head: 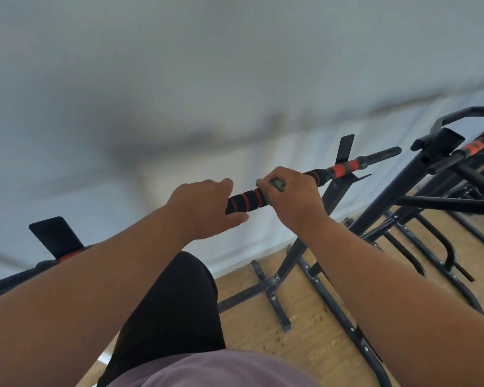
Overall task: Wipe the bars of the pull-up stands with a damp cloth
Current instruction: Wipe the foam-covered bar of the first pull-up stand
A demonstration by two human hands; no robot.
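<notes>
A black pull-up bar (246,201) with orange-striped foam grips runs from lower left to upper right across the head view. My left hand (204,208) grips the bar just left of the striped foam section. My right hand (291,199) is wrapped over the bar to the right of that section, with a small grey-green cloth (277,184) pinched under its fingers against the bar. Only a corner of the cloth shows. The bar's far end (380,155) is ribbed and black.
A second pull-up stand (442,152) crowds the right side, its black legs (403,247) spread over the wooden floor (305,325). The near stand's base feet (274,289) lie below my hands. A white wall (179,79) stands close behind. Black flat brackets (56,236) stick up from the bar.
</notes>
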